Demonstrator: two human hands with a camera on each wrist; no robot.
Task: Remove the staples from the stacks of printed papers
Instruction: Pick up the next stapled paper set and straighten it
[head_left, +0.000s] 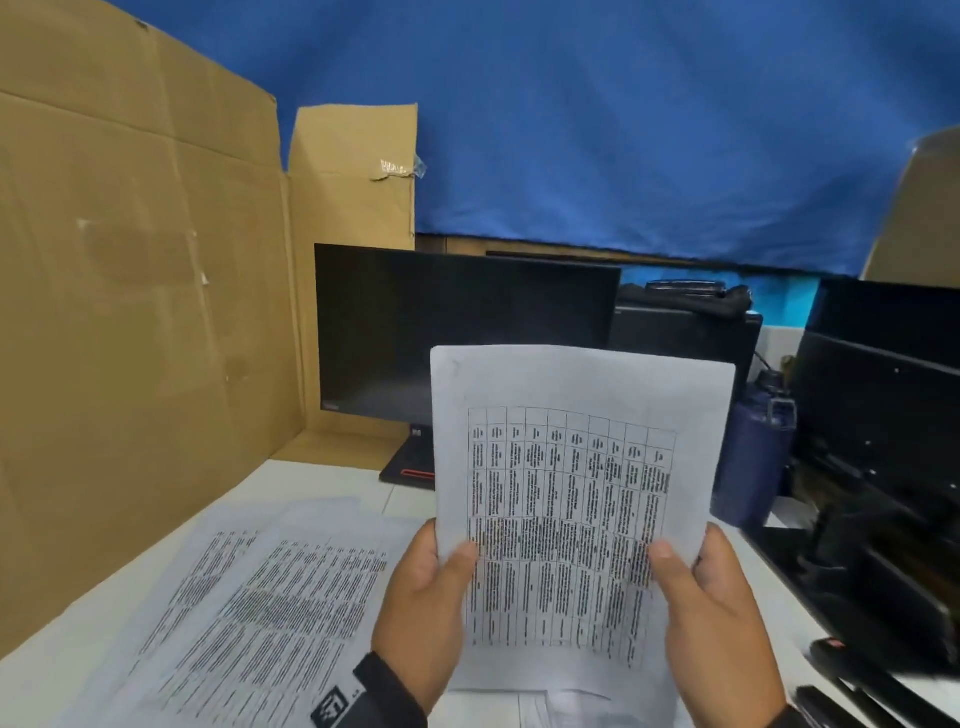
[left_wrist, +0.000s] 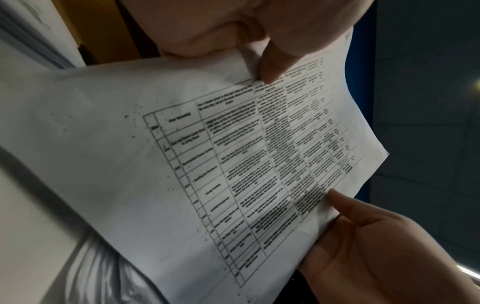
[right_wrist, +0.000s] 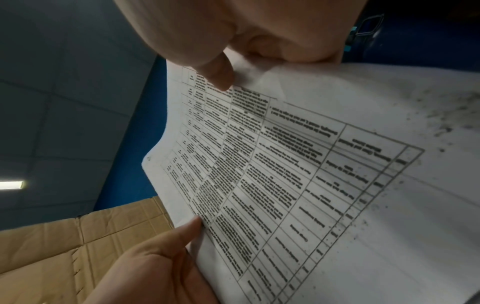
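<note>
The person held a printed sheet (head_left: 574, 467) upright in front of them, above the near edge of the white desk (head_left: 322, 483), with a table of small text facing them. The left hand (head_left: 423, 608) gripped the sheet's left edge low down, thumb pressed on the printed face and the fingers hidden behind the paper. The right hand (head_left: 719, 613) gripped the right edge at about the same height in the same way, thumb in front. The top of the sheet curved slightly away. Whether it was one sheet or several, and whether a staple sat in it, could not be told.

More printed papers (head_left: 260, 608) lay flat on the desk to the left of the hands, overlapping one another. A dark monitor (head_left: 415, 327) stood behind the held sheet, and a tall cardboard panel (head_left: 140, 312) rose along the left side of the desk. A dark blue bottle (head_left: 753, 457) stood to the right of the sheet, beside black equipment (head_left: 878, 415). Blue cloth (head_left: 623, 130) hung across the back.
</note>
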